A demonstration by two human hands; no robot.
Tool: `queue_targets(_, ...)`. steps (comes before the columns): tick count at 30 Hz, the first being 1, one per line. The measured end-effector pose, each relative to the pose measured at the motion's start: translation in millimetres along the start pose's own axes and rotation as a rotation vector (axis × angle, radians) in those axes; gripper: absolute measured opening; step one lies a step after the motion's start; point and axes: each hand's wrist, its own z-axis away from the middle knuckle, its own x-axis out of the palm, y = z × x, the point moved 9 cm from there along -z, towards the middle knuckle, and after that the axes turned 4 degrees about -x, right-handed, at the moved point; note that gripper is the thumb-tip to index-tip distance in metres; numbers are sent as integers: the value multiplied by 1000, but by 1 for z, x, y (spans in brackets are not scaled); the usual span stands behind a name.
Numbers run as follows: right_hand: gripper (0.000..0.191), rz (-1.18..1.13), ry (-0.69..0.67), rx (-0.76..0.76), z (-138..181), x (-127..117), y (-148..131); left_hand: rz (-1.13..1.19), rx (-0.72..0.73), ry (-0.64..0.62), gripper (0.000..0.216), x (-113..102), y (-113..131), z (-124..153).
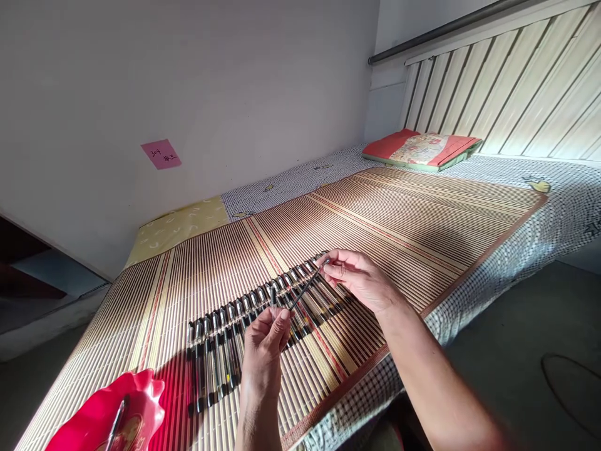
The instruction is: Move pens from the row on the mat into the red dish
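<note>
Left hand (265,351): fingers closed, pinching a short clear pen part (273,302) upright at the fingertips; right hand (359,279): thumb and forefinger pinched on the upper end of a thin dark rod (307,286), which slants down toward the pen part, its lower tip just beside it; both held above a row of pens (211,357) laid side by side on a bamboo mat (422,219); red dish (98,413), lower left on the mat, holding one pen (116,425); pink note (161,154) on the wall; folded cushion (422,149) at the far end.

Bright sunlight from the right, hard shadows across mat (385,219), dim floor, stretched edges
</note>
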Motion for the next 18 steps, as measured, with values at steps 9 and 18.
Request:
queue_targets(9, 20, -38, 32, -6, -1, -2, 1, 7, -1, -6, 47, 2, 0, 0)
queue_targets(18, 16, 35, -62, -26, 2, 2, -2, 54, -9, -41, 47, 6, -2, 0)
